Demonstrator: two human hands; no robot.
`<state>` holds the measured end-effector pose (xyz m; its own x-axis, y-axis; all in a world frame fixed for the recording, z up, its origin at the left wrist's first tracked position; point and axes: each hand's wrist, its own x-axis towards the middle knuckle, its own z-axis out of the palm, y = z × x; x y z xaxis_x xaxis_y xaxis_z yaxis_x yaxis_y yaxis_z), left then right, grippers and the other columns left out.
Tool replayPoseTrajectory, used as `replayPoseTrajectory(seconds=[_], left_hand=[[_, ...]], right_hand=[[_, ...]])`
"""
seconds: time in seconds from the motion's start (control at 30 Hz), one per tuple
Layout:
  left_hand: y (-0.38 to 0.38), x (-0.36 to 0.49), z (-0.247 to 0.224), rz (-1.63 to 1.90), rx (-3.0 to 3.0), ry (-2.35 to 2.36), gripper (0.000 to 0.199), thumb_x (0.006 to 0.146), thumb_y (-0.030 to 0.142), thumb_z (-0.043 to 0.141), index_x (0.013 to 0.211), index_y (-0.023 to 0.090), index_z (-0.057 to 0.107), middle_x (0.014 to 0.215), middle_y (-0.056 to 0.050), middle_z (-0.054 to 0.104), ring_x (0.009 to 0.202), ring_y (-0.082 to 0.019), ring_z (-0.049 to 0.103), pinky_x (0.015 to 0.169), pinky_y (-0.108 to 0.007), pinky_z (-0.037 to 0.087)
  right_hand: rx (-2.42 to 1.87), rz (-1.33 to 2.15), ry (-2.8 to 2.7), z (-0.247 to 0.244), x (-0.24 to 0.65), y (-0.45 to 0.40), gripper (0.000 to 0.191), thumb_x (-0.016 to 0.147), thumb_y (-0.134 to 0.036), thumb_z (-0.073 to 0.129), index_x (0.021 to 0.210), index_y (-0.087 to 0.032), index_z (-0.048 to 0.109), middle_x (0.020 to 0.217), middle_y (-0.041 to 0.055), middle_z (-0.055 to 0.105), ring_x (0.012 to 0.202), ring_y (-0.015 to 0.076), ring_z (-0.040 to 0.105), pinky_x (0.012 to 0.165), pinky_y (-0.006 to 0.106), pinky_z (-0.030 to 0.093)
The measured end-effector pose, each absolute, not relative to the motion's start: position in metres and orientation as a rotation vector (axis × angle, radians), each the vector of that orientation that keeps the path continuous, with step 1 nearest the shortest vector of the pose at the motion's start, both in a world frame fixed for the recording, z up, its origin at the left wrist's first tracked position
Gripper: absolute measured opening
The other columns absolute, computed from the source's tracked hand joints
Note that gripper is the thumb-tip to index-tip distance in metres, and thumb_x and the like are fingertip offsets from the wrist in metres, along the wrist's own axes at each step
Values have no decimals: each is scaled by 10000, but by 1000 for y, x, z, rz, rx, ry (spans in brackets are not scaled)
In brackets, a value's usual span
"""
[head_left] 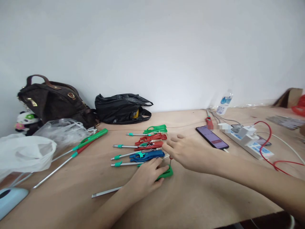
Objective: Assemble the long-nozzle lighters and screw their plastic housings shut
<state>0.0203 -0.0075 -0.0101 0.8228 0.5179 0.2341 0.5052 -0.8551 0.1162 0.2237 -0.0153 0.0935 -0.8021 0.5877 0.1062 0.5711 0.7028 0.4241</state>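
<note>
My left hand (149, 175) is closed on a green plastic lighter handle (168, 172), holding it against the table. A metal tube (107, 192) sticks out to the left from under my left wrist. My right hand (182, 151) is closed around a small screwdriver (170, 160), mostly hidden by the fingers, with its shaft pointing down onto the green handle. Just beyond my hands lie a blue handle (147, 156), red handles (151, 138) and another green handle (156, 128), with metal tubes and teal collars to their left.
A phone (212, 137) and a white power strip (246, 141) with a red cable (269, 136) lie to the right. A bottle (224, 102) stands near the wall. At the left are a dark backpack (54, 101), a black bag (121, 108) and a white plastic bag (26, 154).
</note>
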Motion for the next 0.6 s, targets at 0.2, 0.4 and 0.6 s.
replayPoseTrajectory(seconds=[0.2, 0.4, 0.6], left_hand=[[-10, 21, -8, 406, 2935, 857, 350, 772, 119, 579, 1110, 198, 620, 976, -70, 574, 897, -228, 566, 757, -325, 511], [-11, 22, -7, 382, 2922, 888, 350, 778, 137, 583, 1118, 214, 607, 1008, -59, 571, 914, -222, 568, 761, -315, 508], [-11, 21, -9, 350, 2919, 916, 355, 769, 138, 626, 1115, 216, 614, 1020, -63, 572, 913, -226, 568, 779, -330, 508]], right_hand=[[1012, 783, 2786, 83, 219, -8, 100, 853, -72, 540, 797, -155, 552, 744, 65, 637, 706, 199, 571, 609, 295, 323], [1030, 759, 2807, 87, 224, -15, 134, 857, -94, 498, 980, -138, 527, 774, 70, 649, 654, 202, 552, 568, 296, 279], [949, 680, 2827, 96, 216, -13, 148, 836, -46, 518, 944, -143, 548, 770, 53, 671, 653, 191, 582, 602, 302, 308]])
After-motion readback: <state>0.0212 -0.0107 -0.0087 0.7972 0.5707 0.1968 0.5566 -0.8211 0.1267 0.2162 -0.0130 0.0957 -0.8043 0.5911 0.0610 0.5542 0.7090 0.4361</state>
